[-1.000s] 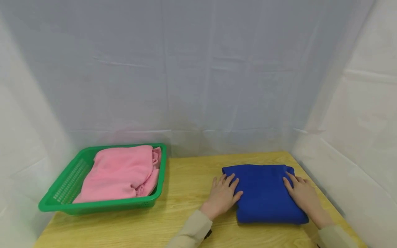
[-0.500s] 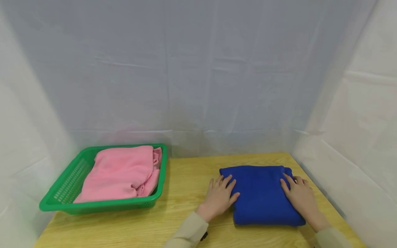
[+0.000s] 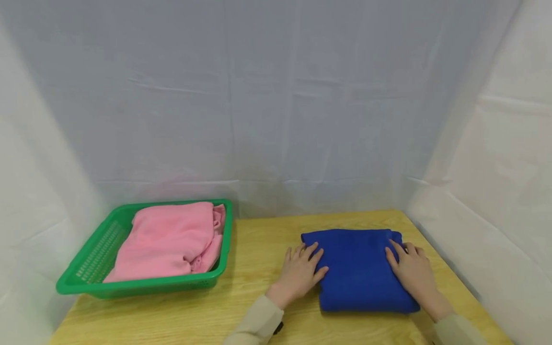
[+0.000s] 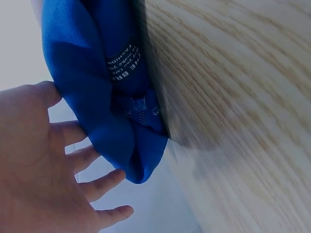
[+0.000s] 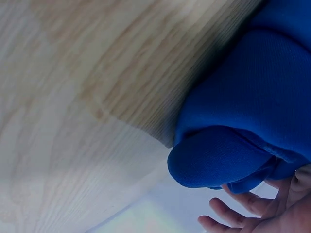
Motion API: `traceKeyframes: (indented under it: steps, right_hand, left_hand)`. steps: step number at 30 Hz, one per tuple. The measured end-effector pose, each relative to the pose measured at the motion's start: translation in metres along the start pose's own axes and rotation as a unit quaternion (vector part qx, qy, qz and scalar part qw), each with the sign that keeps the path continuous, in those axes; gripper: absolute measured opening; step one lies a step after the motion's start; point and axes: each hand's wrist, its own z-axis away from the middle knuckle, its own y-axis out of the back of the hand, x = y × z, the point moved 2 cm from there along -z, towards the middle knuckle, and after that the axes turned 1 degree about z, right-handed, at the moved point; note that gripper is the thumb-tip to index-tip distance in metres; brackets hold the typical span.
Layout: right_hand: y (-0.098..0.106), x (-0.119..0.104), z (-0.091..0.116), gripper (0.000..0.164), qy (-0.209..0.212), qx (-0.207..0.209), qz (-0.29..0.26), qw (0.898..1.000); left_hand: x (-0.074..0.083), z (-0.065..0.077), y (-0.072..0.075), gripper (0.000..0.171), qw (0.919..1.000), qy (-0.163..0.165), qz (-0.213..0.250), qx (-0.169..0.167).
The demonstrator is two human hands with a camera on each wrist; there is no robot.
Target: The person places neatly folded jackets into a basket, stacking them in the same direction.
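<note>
A blue garment, folded into a thick rectangle, lies at the right of the table. In the left wrist view its folded side shows white lettering and a short zip. My left hand touches the garment's left edge, fingers spread and nearly straight, fingertips over the top. On the opposite edge rests my right hand, its thumb and fingers on the upper surface. From the right wrist view, rolled blue layers partly cover the right fingers. Neither hand curls round the cloth.
To the left stands a green plastic basket with perforated sides, holding a folded pink garment. Both sit on a wooden table. White sheeting hangs behind the table and along both sides.
Both hands have slid a short way left across the table, and the blue garment has shifted left between them. The basket and the pink garment stay in place.
</note>
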Motion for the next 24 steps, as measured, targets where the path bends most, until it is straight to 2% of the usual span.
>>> traceKeyframes:
  steps: [11,18,24]
  right_hand:
    - [0.001,-0.013,0.002,0.048,-0.010,-0.003,-0.013,1.000]
    - [0.000,-0.020,0.003,0.046,-0.008,0.013,-0.016,1.000]
    - [-0.002,-0.027,0.005,0.042,0.010,0.042,-0.009,0.999]
  left_hand:
    - [-0.008,0.006,0.003,0.056,1.0000,0.001,0.004,-0.003]
    - [-0.011,0.010,0.006,0.056,0.9999,0.009,0.006,-0.006]
    - [-0.016,0.015,0.007,0.056,0.9998,0.011,0.010,-0.009]
